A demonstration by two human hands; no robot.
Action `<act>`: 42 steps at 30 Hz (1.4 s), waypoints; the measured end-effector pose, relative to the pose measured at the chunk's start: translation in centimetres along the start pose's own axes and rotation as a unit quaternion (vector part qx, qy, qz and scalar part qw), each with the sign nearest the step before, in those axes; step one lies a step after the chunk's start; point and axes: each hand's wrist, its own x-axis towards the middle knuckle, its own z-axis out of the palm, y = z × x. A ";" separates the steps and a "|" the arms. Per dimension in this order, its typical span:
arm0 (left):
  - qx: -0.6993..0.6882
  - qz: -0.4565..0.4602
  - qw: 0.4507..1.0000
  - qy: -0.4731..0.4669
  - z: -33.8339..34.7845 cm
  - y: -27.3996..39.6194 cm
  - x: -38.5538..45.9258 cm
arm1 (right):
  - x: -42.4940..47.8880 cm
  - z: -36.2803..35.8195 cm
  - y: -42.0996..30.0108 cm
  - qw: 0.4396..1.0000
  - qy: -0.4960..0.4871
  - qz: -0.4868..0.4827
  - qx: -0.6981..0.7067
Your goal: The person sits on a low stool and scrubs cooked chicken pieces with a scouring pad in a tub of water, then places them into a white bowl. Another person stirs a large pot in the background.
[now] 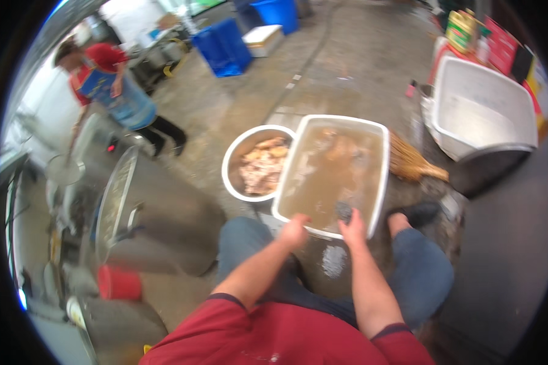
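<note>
Between my knees stands a white rectangular tub (384, 182) of murky brown water, with pale pinkish pieces (342, 143) partly under the surface. My right hand (354, 228) is above its near rim and holds a grey scouring pad (344, 211), perhaps steel wool. At the near left corner, my left hand (294, 233) is curled by the rim; blur hides whether it grips the rim. A round white-rimmed basin (230, 148) touches the tub's left side and holds chunks of what looks like raw meat (265, 169).
A large steel pot (169, 219) stands at left, with a red bucket (119, 283) below it. Behind it a person (118, 96) in an apron holds a long-handled strainer (66, 169). A straw broom (413, 159) lies right of the tub, near another white tub (484, 105).
</note>
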 end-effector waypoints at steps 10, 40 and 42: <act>0.105 -0.030 0.987 -0.116 1.7 -1.0 10.0 | 0.2 -0.3 -0.6 0.985 -0.034 0.024 -0.169; 0.166 -0.084 0.929 -0.321 11.4 -3.0 19.4 | -0.2 0.1 -1.3 0.972 0.038 -0.060 -0.226; 0.210 -0.063 0.923 -0.316 13.1 -5.4 19.3 | 0.3 0.0 -1.6 0.973 0.018 -0.054 -0.225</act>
